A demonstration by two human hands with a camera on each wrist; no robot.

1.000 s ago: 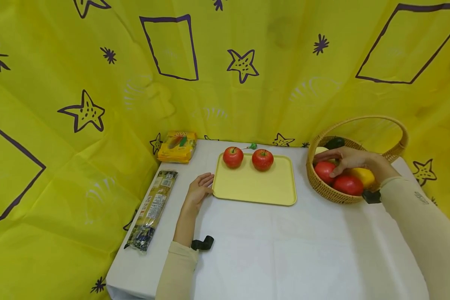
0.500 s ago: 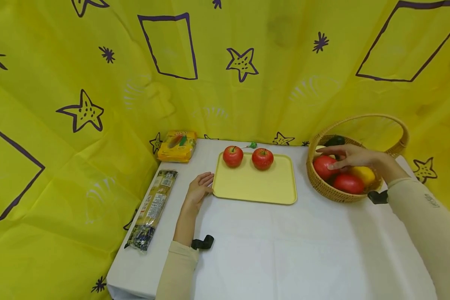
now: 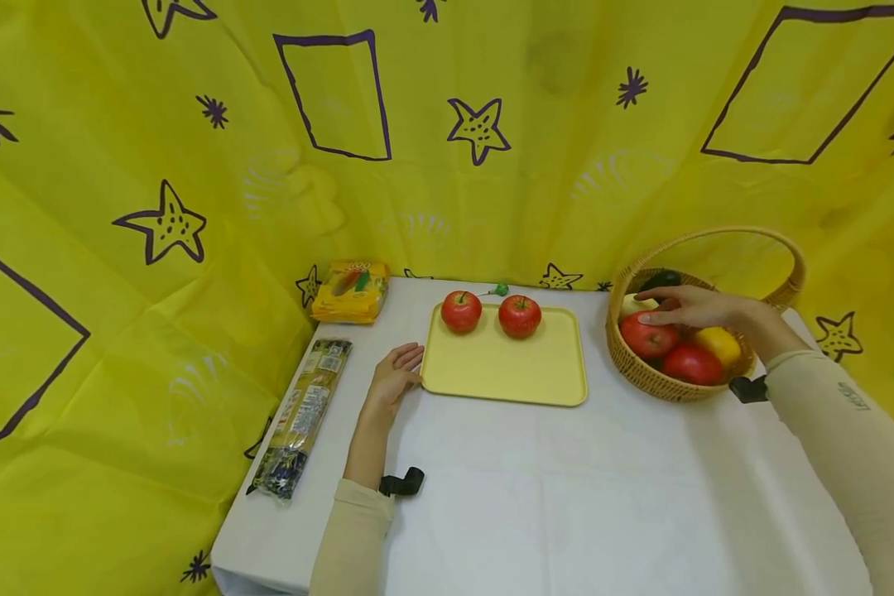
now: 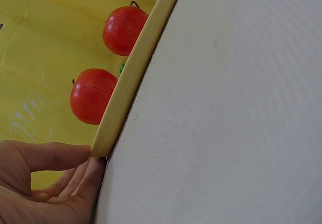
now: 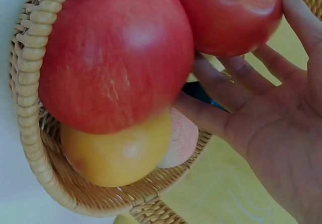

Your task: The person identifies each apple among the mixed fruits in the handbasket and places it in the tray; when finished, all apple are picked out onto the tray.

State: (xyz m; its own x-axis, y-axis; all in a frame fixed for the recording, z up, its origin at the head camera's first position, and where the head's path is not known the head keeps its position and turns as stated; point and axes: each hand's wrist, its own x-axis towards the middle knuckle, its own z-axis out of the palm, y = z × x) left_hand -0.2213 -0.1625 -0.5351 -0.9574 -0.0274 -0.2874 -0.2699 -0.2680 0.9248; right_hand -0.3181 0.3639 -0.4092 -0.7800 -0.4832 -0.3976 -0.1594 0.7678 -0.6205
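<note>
In the head view, my left hand (image 3: 392,382) is at the left edge of a pale yellow tray (image 3: 502,372). Its fingers lie along the tray's side, and the left wrist view puts the thumb tip right at the corner. Two red apples (image 3: 461,312) sit towards the tray's far side. My right hand (image 3: 696,308) reaches into a wicker basket (image 3: 644,377). Its thumb touches a red apple (image 3: 648,335), while the extended fingers pass beyond it, over a pale fruit (image 3: 635,304). In the right wrist view, that apple hides the fingertips.
A larger red fruit (image 3: 693,365), a yellow fruit (image 3: 721,343) and a dark green one (image 3: 666,279) share the basket, under its arched handle (image 3: 715,234). At left are a yellow packet (image 3: 352,291) and a long clear-wrapped package (image 3: 301,418). A patterned yellow cloth (image 3: 447,190) hangs behind.
My right hand has lifted slightly, its thumb sliding to the far top of the red apple. The apple has shifted and turned, showing its stem end. My left hand stays by the tray.
</note>
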